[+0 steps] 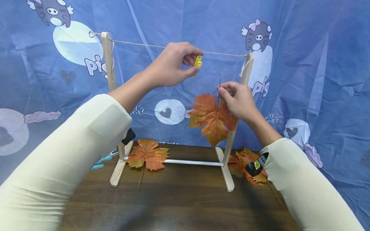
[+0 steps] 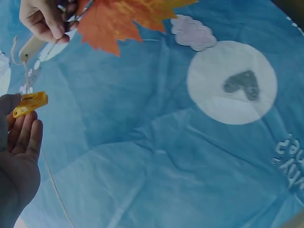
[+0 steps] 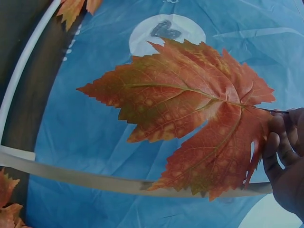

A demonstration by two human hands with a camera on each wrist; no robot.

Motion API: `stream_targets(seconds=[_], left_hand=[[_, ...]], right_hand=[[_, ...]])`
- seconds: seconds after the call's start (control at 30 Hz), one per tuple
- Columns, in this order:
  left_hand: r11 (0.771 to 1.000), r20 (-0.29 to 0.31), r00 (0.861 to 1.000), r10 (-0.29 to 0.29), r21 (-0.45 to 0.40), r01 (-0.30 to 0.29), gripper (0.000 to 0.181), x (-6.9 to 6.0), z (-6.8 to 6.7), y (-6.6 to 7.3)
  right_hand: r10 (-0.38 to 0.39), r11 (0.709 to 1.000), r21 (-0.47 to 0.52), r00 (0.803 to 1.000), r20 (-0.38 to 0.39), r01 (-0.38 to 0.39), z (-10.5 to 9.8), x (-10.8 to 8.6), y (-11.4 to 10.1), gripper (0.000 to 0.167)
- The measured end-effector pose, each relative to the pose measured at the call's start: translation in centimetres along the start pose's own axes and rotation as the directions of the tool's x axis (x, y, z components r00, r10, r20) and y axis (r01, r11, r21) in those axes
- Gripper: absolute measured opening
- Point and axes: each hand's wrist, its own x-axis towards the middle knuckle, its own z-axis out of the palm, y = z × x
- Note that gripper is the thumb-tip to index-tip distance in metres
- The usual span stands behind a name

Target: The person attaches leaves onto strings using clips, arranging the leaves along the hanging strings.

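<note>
A: Left hand (image 1: 176, 64)?
B: Pinching yellow clip (image 1: 198, 63), close by the string (image 1: 225, 53); can't tell whether attached.
A: Right hand (image 1: 240, 99)?
B: Clamped on the stem (image 1: 217, 103); orange leaf (image 1: 212, 122) below the string.
A: On the bench (image 1: 173, 199)?
B: Another leaf (image 1: 147, 154), well below the string.

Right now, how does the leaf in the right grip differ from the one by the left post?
The raised leaf hangs by its stem from the right grip; the lower leaf rests untouched. The raised leaf's stem points up, the lower leaf's toward the person. Both are orange with jagged edges.
</note>
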Motion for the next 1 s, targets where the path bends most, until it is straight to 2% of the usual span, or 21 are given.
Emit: stream_targets(seconds=[0.3, 0.5, 0.7, 0.83, 1.0], left_hand=[[1.0, -0.059, 0.998, 0.021, 0.01, -0.02, 0.039, 3.2, 0.7, 1.7], [1.0, -0.087, 0.996, -0.024, 0.016, 0.025, 0.04, 5.2, 1.1, 2.5], [0.998, -0.09, 0.995, -0.043, 0.043, 0.047, 0.04, 7.0, 1.5, 3.0], [0.996, -0.098, 0.991, -0.088, 0.011, 0.09, 0.041, 8.0, 2.2, 3.2], [0.984, -0.098, 0.979, -0.179, -0.033, 0.176, 0.042, 8.7, 2.9, 2.9]], right_hand=[[0.012, 1.0, 0.008, 1.0, -0.01, -0.012, -1.3, 1.0, -0.5, 0.028], [0.024, 1.0, -0.006, 1.0, -0.01, -0.024, -1.4, 1.3, -0.9, 0.029], [-0.009, 1.0, -0.016, 0.999, -0.031, 0.008, -1.3, 1.8, -0.9, 0.026], [-0.004, 1.0, -0.007, 0.999, -0.032, 0.004, -1.5, 1.7, -0.7, 0.026], [0.003, 1.0, -0.015, 1.0, -0.027, -0.004, -1.6, 1.7, -0.4, 0.026]])
